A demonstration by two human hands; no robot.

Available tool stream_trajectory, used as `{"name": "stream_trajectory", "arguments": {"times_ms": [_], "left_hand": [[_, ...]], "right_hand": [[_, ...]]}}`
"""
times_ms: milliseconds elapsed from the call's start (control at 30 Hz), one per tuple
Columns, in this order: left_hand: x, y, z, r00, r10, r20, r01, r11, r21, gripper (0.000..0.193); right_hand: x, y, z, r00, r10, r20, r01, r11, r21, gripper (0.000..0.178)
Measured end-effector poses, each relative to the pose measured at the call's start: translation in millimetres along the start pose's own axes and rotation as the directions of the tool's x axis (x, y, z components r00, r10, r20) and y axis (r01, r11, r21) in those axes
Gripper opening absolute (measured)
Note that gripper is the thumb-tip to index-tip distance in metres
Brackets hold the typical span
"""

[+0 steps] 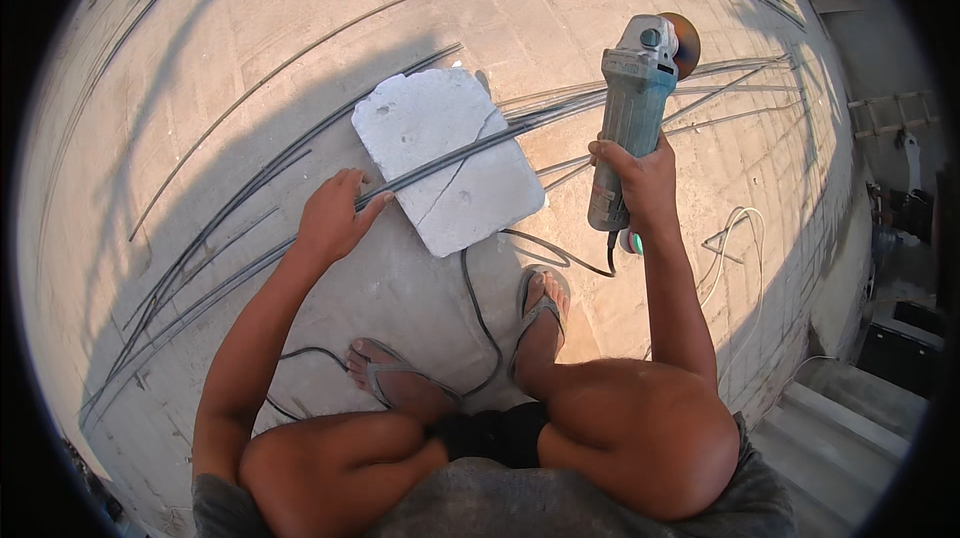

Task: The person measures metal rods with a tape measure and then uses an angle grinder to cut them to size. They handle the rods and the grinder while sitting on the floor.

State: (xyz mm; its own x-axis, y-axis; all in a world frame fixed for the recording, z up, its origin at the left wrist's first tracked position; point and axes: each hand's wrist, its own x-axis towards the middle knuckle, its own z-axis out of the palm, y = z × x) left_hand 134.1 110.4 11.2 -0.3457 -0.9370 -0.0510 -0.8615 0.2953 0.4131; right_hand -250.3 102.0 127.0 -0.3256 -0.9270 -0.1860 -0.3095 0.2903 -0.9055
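My right hand [650, 186] is closed around the grey-green body of an angle grinder [636, 103], held up to the right of a pale block. The grinder's round disc [682, 46] points away from me at the top. A bundle of thin steel rods [460, 155] lies slantwise across the pale, rough-edged block [425, 113], which has a crack through it. Just left of the block, my left hand [335, 218] grips the rods, thumb on the near side and fingers on the far side. The fingertips are partly hidden.
The grinder's black cord [480, 308] loops past my sandalled feet [545, 303]. More long rods [240, 163] lie on the dusty paved floor at left and far. A white cable [735, 238] lies at right, near concrete steps [835, 428]. Behind my right wrist sits a small green round thing [631, 241].
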Motion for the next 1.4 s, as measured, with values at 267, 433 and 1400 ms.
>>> {"name": "stream_trajectory", "arguments": {"times_ms": [267,433,1400], "left_hand": [[12.3,111.9,-68.4,0.965,0.192,0.177,-0.081,0.864,-0.498,0.062],[56.1,189.6,-75.9,0.898,0.198,0.393,0.16,0.685,-0.71,0.083],[80.9,269.4,7.9,0.732,0.568,0.376,0.571,-0.209,-0.794,0.045]], "right_hand": [[-9.0,-28.4,28.9,0.991,-0.011,0.136,-0.029,0.956,0.293,0.043],[-13.6,-45.6,45.3,0.985,-0.036,0.168,-0.041,0.899,0.435,0.05],[40.4,13.9,-27.2,0.631,-0.525,0.572,-0.563,0.197,0.802,0.079]]}}
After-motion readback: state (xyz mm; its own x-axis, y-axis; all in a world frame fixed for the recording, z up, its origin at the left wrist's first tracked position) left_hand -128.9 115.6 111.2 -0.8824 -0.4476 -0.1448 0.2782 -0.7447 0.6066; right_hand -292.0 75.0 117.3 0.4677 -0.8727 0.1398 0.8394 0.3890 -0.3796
